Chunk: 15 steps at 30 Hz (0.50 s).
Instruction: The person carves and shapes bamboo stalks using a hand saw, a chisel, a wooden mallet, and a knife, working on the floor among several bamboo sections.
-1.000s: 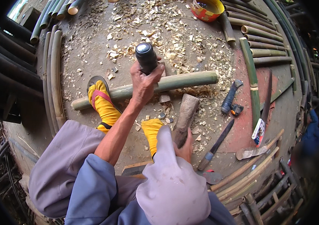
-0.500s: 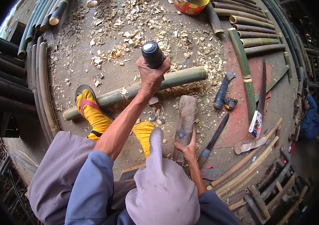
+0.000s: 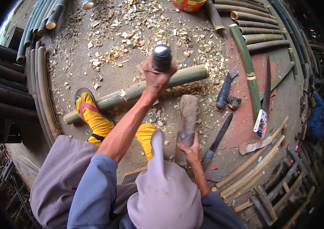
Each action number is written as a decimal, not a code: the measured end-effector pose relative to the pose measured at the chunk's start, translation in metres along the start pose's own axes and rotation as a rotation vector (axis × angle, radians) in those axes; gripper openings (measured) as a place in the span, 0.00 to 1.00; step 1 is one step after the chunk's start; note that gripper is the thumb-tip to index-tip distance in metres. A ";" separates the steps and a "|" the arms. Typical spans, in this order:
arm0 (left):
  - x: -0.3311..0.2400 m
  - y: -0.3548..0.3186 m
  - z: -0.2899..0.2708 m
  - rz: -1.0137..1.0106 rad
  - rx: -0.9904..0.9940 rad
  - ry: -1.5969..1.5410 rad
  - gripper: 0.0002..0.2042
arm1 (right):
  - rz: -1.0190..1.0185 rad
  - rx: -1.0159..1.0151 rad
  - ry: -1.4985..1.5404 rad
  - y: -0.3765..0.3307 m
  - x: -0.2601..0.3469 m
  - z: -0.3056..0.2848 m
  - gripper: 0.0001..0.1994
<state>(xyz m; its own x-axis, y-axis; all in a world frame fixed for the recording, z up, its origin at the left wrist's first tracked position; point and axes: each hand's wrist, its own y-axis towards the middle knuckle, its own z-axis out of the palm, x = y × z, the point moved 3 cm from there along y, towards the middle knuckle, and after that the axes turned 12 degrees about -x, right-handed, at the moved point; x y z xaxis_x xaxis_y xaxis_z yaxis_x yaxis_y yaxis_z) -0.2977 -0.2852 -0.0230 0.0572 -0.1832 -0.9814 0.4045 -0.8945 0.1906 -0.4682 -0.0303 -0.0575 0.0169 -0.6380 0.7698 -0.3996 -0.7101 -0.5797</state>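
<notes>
My left hand (image 3: 157,81) is closed round the thick black handle of an upright chisel-like tool (image 3: 162,58), seen almost end-on with its shiny rounded end toward me. Its lower end is hidden behind the hand. This hand is over a green bamboo pole (image 3: 139,91) lying crosswise on the ground. On the right, my right hand (image 3: 191,152) grips the near part of a worn, club-like wooden block (image 3: 188,113). A foot in a yellow sock and sandal (image 3: 89,111) rests against the pole's left part; another yellow-socked foot (image 3: 144,138) is beside the block.
Right of the block lie a long knife (image 3: 219,137), a dark-handled hatchet (image 3: 226,89), a tape measure (image 3: 234,102) and a saw (image 3: 261,121). Wood chips (image 3: 131,36) cover the ground ahead. Bamboo poles (image 3: 256,31) line both sides. A person in blue (image 3: 317,122) is at far right.
My left hand has shifted slightly right with the tool. The wooden block in my right hand has turned a little more upright in view. The whole view has moved slightly.
</notes>
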 end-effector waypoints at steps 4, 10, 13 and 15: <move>-0.016 -0.009 0.027 0.096 0.226 0.039 0.13 | -0.203 -0.064 -0.109 -0.010 0.071 -0.031 0.54; -0.010 -0.017 0.050 0.174 0.304 0.233 0.16 | -0.793 -0.494 0.251 -0.004 0.236 -0.075 0.39; -0.009 -0.018 0.055 0.165 0.302 0.198 0.16 | -0.868 -0.369 -0.171 0.010 0.248 -0.054 0.42; -0.004 -0.018 0.057 0.100 0.322 0.129 0.15 | -0.904 -0.204 -0.646 0.027 0.232 -0.031 0.46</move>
<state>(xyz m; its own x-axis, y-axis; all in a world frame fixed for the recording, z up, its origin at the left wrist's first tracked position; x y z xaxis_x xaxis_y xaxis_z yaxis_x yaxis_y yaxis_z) -0.3576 -0.2916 -0.0207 0.2051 -0.2419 -0.9484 0.0838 -0.9611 0.2633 -0.5031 -0.1878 0.1137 0.8229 0.0085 0.5682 -0.1418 -0.9652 0.2199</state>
